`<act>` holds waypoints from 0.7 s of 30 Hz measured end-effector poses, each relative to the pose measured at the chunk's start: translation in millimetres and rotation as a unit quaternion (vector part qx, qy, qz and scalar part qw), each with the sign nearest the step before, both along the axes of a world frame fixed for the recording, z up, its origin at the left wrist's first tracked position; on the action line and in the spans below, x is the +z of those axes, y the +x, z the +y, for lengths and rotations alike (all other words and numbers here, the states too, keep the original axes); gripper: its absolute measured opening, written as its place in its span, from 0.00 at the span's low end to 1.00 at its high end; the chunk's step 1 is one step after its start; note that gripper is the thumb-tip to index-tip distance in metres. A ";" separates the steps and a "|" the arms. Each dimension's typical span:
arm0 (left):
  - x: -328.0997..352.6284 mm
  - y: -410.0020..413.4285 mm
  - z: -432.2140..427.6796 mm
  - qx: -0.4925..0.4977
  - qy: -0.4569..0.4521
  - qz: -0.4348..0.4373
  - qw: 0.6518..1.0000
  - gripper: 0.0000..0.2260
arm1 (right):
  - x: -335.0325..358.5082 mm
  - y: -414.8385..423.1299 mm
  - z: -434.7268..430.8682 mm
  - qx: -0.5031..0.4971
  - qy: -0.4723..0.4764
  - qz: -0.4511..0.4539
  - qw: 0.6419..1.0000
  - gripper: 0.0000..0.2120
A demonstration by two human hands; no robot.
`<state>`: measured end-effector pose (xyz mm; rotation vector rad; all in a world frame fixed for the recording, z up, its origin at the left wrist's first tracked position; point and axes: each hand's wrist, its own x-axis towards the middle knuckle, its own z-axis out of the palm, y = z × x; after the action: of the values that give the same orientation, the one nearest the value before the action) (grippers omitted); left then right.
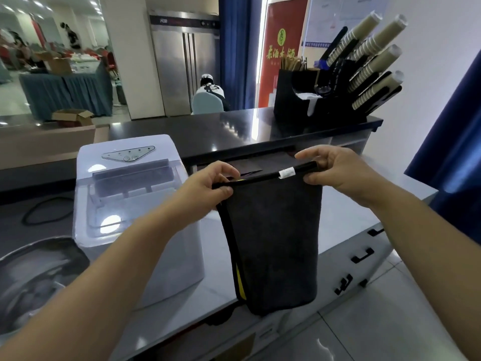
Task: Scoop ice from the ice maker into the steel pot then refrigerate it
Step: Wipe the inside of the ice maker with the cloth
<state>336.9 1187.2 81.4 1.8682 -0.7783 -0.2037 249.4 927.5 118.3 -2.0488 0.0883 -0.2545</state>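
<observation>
Left hand (208,186) and right hand (335,170) each pinch 1 top corner of the dark cloth (276,243), right of the ice maker (130,194); steel pot (31,272) sits left of it.

Drinks counter, stacked paper cups (374,50), steel fridge (186,66)

I'm seeing a charcoal cloth (273,243) (black trim, yellow flash at one edge), white ice maker (179,259), silvery pot (46,242).
</observation>
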 end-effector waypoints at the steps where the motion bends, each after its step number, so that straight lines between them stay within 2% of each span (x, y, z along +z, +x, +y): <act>1: -3.4 1.7 -0.5 -0.016 0.020 0.012 1.000 0.12 | -4.6 2.7 -0.5 0.000 -0.005 0.019 1.000 0.20; 8: -10.4 18.2 -4.8 -0.130 0.143 0.095 0.977 0.11 | -11.5 11.7 -10.6 0.050 -0.101 0.187 0.976 0.16; 12: -6.7 29.4 -9.3 -0.184 0.093 0.182 0.961 0.08 | -5.0 21.9 -15.3 0.055 -0.034 0.200 0.978 0.13; 15: -6.8 44.3 -18.8 -0.144 0.067 0.199 0.967 0.08 | -6.6 38.2 -17.6 0.049 0.003 0.198 0.979 0.12; 17: -10.4 57.5 -27.1 -0.088 0.073 0.197 0.974 0.08 | -14.7 55.8 -20.2 0.035 -0.007 0.198 0.980 0.13; 19: -18.9 70.5 -38.3 -0.017 0.125 0.156 0.980 0.06 | -28.1 77.7 -24.1 0.018 -0.018 0.196 0.980 0.12; 20: -23.8 76.6 -45.9 0.021 0.192 0.091 0.977 0.06 | -37.5 90.5 -27.0 0.010 -0.026 0.195 0.980 0.11; 21: -28.5 81.2 -54.8 0.059 0.284 0.007 0.957 0.06 | -47.8 102.8 -29.5 0.003 -0.036 0.194 0.980 0.10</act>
<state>418.0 1132.4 52.9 2.4448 -0.6344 -0.3970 352.2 898.0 70.5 -2.1475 0.3174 0.1508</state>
